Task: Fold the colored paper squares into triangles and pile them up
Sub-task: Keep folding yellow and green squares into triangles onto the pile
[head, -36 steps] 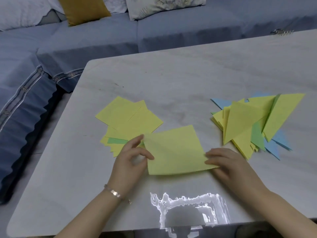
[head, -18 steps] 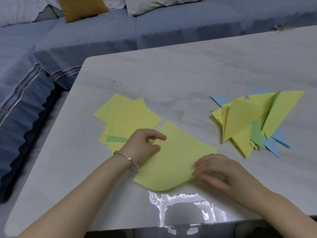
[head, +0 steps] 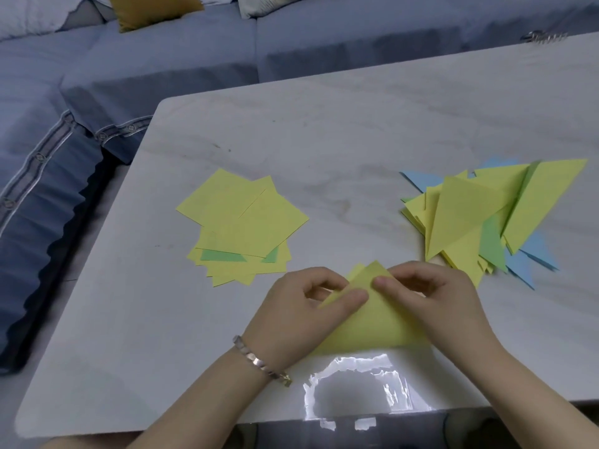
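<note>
A yellow paper sheet (head: 376,322) lies folded over into a triangle near the table's front edge, its top corners meeting between my hands. My left hand (head: 298,312) pinches the upper corner from the left with thumb and curled fingers. My right hand (head: 434,296) pinches the same corner from the right. A loose stack of unfolded yellow and green squares (head: 243,222) lies to the left. A pile of folded yellow, green and blue triangles (head: 486,215) lies to the right.
The grey marble-look table (head: 340,134) has a rounded left corner. A blue sofa (head: 162,59) with cushions runs behind and to the left. A small metal object (head: 544,37) lies at the far right edge. A bright reflection (head: 356,384) shows on the front edge.
The flat yellow square was lifted and folded over; its near corner now meets the far one. Both hands moved inward to pinch the top corner together.
</note>
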`<state>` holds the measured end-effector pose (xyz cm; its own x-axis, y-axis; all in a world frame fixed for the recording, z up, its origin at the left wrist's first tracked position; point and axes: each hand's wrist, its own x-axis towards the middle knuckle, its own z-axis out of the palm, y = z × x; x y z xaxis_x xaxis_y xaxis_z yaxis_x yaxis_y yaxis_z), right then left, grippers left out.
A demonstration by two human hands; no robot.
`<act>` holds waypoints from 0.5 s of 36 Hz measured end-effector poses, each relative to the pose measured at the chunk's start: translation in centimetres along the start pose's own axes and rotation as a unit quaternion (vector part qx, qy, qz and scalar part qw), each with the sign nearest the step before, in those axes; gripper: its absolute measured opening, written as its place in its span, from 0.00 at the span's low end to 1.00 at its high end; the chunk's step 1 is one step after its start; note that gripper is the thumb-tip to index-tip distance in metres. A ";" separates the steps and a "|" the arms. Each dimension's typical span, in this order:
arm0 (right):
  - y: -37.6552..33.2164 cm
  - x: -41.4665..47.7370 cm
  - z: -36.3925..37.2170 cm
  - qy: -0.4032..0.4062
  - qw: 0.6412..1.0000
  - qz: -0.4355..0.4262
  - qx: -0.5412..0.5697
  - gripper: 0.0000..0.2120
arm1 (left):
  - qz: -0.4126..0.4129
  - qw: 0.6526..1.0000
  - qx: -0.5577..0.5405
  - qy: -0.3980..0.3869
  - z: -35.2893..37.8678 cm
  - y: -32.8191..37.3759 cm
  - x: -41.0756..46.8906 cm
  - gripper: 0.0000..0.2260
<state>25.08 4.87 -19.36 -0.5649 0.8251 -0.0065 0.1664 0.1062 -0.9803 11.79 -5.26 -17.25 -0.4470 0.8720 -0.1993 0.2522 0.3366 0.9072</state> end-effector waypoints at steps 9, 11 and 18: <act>-1.2 -1.1 0.1 0.041 0.999 -0.017 0.028 0.11 | 0.044 0.991 -0.035 0.125 1.7 0.5 -0.2 0.13; -1.2 -1.1 0.0 0.050 0.998 -0.020 0.033 0.11 | 0.041 0.987 -0.071 0.138 2.0 0.5 -0.2 0.13; -1.1 -1.3 -0.2 0.074 0.996 -0.028 0.041 0.13 | 0.052 0.983 -0.083 0.153 2.6 1.0 -0.5 0.15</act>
<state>25.79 3.80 -18.28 -0.4453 0.8925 0.0718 0.0682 0.1137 -0.9912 14.52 -4.37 -17.19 -0.6694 0.7429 -0.0048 0.1779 0.1666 0.9698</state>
